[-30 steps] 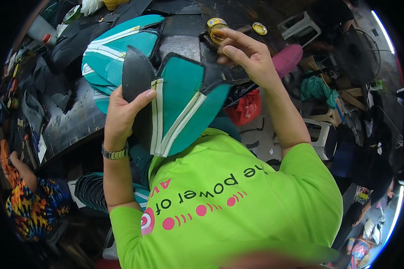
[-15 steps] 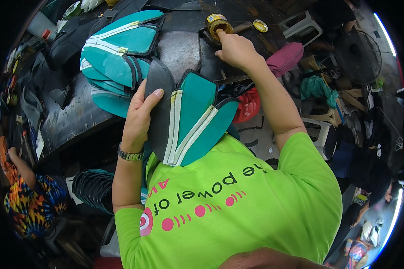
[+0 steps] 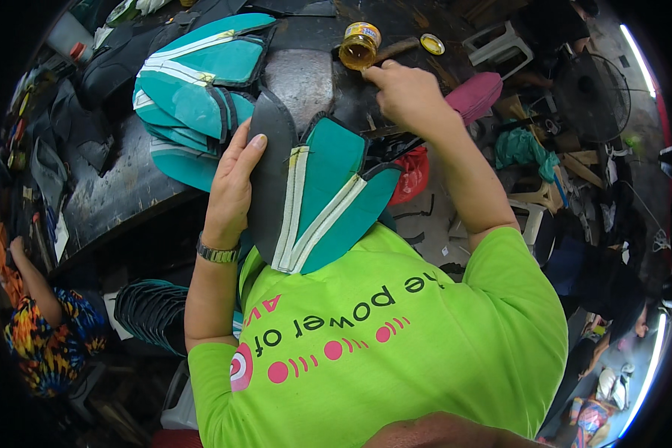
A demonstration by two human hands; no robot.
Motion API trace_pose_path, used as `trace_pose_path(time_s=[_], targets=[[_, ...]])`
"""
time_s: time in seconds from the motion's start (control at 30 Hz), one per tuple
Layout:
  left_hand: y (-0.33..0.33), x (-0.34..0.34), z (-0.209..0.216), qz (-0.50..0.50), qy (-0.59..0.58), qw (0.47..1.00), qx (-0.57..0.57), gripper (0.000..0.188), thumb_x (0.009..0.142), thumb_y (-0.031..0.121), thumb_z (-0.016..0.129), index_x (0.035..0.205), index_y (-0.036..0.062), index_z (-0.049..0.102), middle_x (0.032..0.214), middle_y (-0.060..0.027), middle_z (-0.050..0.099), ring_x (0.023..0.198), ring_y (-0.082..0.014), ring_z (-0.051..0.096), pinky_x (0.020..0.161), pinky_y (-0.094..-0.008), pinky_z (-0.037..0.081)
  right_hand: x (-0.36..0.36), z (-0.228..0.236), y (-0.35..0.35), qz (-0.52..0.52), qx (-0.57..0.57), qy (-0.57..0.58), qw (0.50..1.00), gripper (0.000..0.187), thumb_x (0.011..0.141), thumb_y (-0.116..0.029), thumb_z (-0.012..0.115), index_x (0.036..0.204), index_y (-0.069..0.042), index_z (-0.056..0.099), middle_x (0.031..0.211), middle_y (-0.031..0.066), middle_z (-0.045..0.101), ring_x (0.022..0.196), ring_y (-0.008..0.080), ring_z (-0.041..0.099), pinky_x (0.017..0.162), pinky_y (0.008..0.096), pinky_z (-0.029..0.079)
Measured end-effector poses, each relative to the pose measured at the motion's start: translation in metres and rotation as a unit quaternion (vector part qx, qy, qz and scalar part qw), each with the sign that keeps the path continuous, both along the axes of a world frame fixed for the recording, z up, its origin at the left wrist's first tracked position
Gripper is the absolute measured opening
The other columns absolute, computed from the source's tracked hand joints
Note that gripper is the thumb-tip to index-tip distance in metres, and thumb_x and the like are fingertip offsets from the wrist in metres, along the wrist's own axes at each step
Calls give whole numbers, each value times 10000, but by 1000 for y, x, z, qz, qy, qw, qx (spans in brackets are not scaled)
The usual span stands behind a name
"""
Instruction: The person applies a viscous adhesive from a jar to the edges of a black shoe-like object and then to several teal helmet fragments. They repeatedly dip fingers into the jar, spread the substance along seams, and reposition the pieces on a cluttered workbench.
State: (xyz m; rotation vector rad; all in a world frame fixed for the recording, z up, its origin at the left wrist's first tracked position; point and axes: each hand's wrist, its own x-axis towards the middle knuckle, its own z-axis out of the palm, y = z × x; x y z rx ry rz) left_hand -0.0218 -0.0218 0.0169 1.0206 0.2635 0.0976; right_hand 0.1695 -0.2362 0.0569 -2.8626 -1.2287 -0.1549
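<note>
My left hand (image 3: 234, 179) grips a flat piece of teal and black panels (image 3: 328, 160), thumb on its black panel. Two white strips form a V across it, and its lower end lies near my chest. My right hand (image 3: 408, 95) is at the bench edge, index finger stretched out, its tip close beside the mouth of a glass jar (image 3: 359, 51). The jar is tilted toward me and holds a yellowish-brown substance. No object shows in that hand, though its curled fingers are partly hidden. A stack of similar teal pieces (image 3: 194, 97) lies beyond my left hand.
A yellow lid (image 3: 432, 43) and a wooden-handled tool (image 3: 396, 49) lie near the jar on the dark bench (image 3: 131, 213). A pink pouch (image 3: 474, 97) sits beside my right forearm. A fan (image 3: 593, 97) stands far right. Another person in a patterned shirt (image 3: 56, 336) is at left.
My right index finger has come out of the jar's mouth, and the hand has drawn back slightly toward me. My left hand keeps its grip on the teal and black piece.
</note>
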Motion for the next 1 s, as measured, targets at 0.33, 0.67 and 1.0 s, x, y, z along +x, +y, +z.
trace_pose_path(time_s=[0.33,0.67,1.0], targets=[[-1,8,9,-43,-28,999,-15,456,1046,138,522,1469,-4,431,1257,-64,633,1073,-85,624,922,-232,512,-37,34,24,229,481,340,775,330,944,-101,532,1225,-26,690,1308,101,573,1200,182,563,1016,306,428],[1,9,7,-48,-45,998,16,462,1055,150,517,1481,0,418,1283,-55,612,1096,-86,610,935,-229,509,-37,-20,52,234,393,278,845,435,1053,-426,472,1339,-158,661,1504,160,459,1430,323,348,1169,448,253],[7,11,3,-58,-63,996,18,457,1055,155,517,1477,3,427,1264,-63,630,1093,-88,618,933,-226,512,-36,-21,44,230,367,223,873,399,1016,-407,544,1352,-224,658,1517,111,468,1439,344,319,1188,466,208]])
